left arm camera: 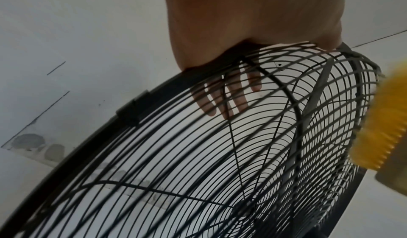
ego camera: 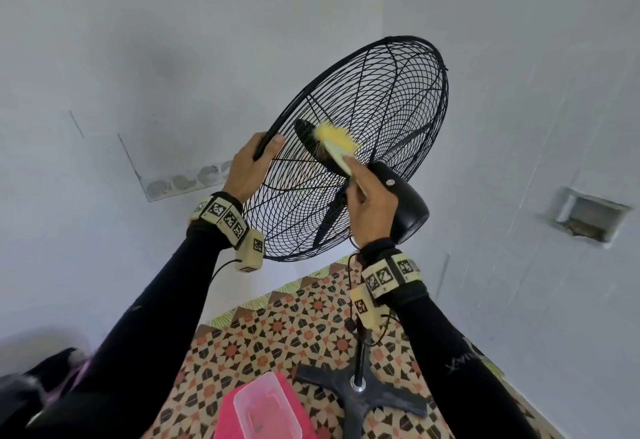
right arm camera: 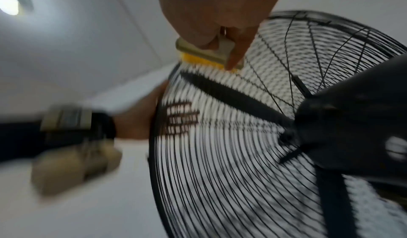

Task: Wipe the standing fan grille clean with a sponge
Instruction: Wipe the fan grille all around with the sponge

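The black wire fan grille (ego camera: 377,120) tilts up toward the wall, with its black motor housing (ego camera: 403,201) behind it. My left hand (ego camera: 251,168) grips the grille's left rim (left arm camera: 132,109), thumb over the front and fingers (left arm camera: 222,99) curled behind the wires. My right hand (ego camera: 372,203) holds a yellow bristled scrubber with a pale handle (ego camera: 337,148) and presses its bristles (right arm camera: 204,62) against the back of the grille near a dark blade (right arm camera: 231,93). The same yellow scrubber (left arm camera: 378,128) shows at the right edge of the left wrist view.
The fan's pole and black cross base (ego camera: 360,393) stand on a patterned floor mat (ego camera: 277,331). A pink tub with a clear lid (ego camera: 263,404) sits by the base. Pale walls close in behind, with a small recess (ego camera: 588,217) at the right.
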`<action>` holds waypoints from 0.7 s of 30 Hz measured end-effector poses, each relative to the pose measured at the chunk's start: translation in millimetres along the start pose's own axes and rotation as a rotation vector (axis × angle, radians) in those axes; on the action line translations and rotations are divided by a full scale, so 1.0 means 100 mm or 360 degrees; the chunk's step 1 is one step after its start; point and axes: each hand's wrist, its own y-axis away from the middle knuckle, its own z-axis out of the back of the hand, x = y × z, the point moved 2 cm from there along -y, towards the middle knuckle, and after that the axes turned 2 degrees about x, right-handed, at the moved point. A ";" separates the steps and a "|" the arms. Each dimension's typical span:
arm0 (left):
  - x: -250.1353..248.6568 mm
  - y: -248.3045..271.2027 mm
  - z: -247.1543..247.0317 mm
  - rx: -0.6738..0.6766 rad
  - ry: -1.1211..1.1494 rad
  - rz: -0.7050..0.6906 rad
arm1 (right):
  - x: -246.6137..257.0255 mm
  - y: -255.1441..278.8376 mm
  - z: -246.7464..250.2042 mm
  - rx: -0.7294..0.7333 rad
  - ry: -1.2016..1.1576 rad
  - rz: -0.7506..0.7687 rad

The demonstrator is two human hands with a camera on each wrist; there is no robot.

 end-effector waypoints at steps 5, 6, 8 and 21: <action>-0.03 0.03 0.00 -0.0025 0.0038 0.0015 | -0.05 0.53 -0.13 0.0536 0.0155 0.0329; -0.03 0.04 -0.01 -0.0028 0.0037 0.0009 | -0.05 0.53 -0.10 0.0474 0.0132 0.0325; -0.04 0.05 -0.02 -0.0040 0.0038 -0.0002 | -0.06 0.37 -0.03 0.0155 -0.0015 0.0149; 0.02 0.05 -0.02 -0.0053 0.0063 0.0027 | -0.21 0.39 -0.03 0.0214 -0.0016 -0.0063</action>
